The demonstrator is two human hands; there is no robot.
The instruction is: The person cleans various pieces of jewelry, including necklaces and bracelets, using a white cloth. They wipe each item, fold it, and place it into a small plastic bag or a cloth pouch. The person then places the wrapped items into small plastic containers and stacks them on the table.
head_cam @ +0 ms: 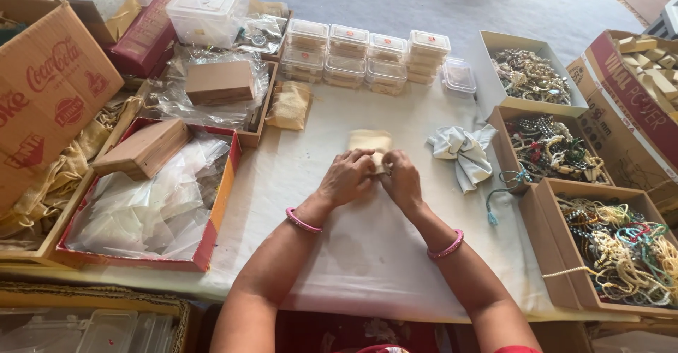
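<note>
My left hand (346, 176) and my right hand (401, 178) meet in the middle of the white cloth-covered table (367, 254), both pinching the near edge of a small cream fabric pouch (369, 141). The pouch lies flat and reaches away from my fingers. Each wrist wears a pink bangle. What my fingertips hold at the pouch's mouth is hidden.
Stacked small clear plastic boxes (367, 53) stand at the back. Three cardboard boxes of bead jewellery (621, 250) line the right side, with a crumpled white cloth (462, 151) beside them. A red tray of clear plastic bags (152, 197) and wooden boxes (145, 148) sit left.
</note>
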